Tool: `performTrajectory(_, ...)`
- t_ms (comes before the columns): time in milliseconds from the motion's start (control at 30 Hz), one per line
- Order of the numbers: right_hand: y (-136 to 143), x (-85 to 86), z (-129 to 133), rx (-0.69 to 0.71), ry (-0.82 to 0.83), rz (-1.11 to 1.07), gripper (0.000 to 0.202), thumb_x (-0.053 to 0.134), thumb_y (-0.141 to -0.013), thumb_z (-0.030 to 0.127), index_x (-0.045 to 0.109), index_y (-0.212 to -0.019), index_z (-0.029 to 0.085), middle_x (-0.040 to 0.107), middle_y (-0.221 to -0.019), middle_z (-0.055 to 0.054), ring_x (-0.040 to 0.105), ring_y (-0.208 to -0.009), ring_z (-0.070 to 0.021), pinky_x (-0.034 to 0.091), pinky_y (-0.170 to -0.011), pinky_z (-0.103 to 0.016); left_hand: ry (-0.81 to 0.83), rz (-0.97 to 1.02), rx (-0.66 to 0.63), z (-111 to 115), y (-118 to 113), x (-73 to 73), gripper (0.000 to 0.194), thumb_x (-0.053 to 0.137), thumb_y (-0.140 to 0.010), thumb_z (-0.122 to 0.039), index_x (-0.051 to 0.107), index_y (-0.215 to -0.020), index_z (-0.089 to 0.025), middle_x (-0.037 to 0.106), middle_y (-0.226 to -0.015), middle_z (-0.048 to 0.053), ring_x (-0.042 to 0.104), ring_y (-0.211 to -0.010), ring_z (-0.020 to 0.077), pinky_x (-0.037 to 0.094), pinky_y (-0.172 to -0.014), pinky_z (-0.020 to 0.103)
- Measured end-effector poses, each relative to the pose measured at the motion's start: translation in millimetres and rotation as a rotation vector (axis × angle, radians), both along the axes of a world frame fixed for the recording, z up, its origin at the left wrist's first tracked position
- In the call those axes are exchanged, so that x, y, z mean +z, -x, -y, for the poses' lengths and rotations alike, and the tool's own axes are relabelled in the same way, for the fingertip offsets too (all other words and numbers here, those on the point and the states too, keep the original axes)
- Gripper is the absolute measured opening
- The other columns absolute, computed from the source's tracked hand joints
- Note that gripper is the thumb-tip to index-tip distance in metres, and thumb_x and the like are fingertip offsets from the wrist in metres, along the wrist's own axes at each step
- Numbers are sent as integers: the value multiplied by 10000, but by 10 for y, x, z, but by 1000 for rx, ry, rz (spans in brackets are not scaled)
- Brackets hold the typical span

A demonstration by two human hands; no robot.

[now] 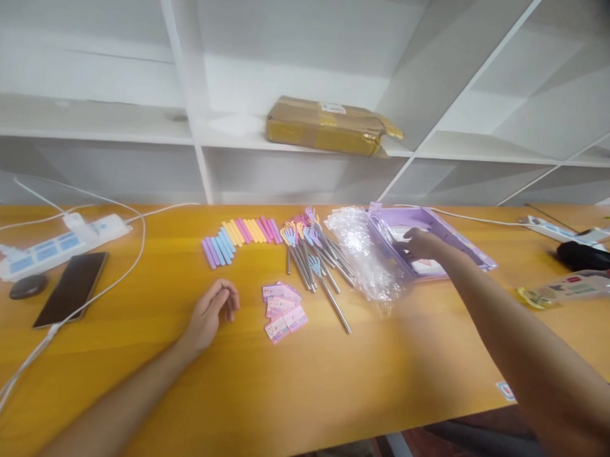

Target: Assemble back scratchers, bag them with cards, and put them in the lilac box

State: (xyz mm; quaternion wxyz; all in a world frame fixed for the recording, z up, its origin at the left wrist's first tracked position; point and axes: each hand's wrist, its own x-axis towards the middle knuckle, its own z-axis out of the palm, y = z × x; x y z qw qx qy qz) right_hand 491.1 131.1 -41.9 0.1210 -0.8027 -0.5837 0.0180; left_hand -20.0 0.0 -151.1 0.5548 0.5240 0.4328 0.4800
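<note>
Shallow purple box [438, 223] stood right of crinkled clear plastic bags [367, 254], white papers [409, 233] inside. Right hand [417, 246] reached over into box, arm extended; grip unclear. Left hand [214, 313] rested on orange wooden table [259, 400], fingers loosely curled, nothing visibly held.

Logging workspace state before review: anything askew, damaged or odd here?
Taped cardboard parcel on the shelf: right end looks ragged, with a loose flap sticking out. One blue-headed metal stick juts from the heap toward the wearer. No spill visible.
</note>
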Motion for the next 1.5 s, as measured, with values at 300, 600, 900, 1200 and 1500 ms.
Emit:
performTrajectory(300,977,9,329,237,-1,-68,267,479,-1063,316,695,-1074,159,755,-1053,-127,645,-888,-199,408,-775,-286,23,-13,13,0,-16,32,319,548,-1006,-518,573,-956,-204,645,-736,-9,563,-564,135,446,-570,262)
performTrajectory(600,1804,-174,25,517,226,-6,353,521,-1050,421,723,-902,171,749,-898,-114,638,-828,-196,363,-701,-269,56,-5,12,-1,31,-5,277,552,-1027,-480,574,-978,-209,636,-734,-21,567,-580,128,430,-598,257)
performTrajectory(900,978,69,-92,442,444,-39,215,563,-992,250,762,-961,173,762,-886,-55,655,-784,-163,429,-684,-248,113,25,82,-110,143,-54,233,578,-1003,-443,578,-966,-214,634,-715,-18,559,-580,134,416,-590,257)
performTrajectory(1200,1087,-272,-341,449,315,-29,278,610,-1003,387,766,-912,176,782,-947,-83,674,-861,-206,424,-751,-272,53,-97,267,-227,298,10,199,594,-959,-428,575,-940,-231,618,-700,-27,550,-562,142,396,-563,257)
performTrajectory(1500,1143,-617,-490,486,259,56,353,584,-1025,454,753,-920,163,768,-918,-113,663,-828,-216,376,-713,-289,-264,-656,352,-427,712,50,298,449,-1023,-467,615,-1033,-219,650,-889,34,617,-815,204,494,-745,323)
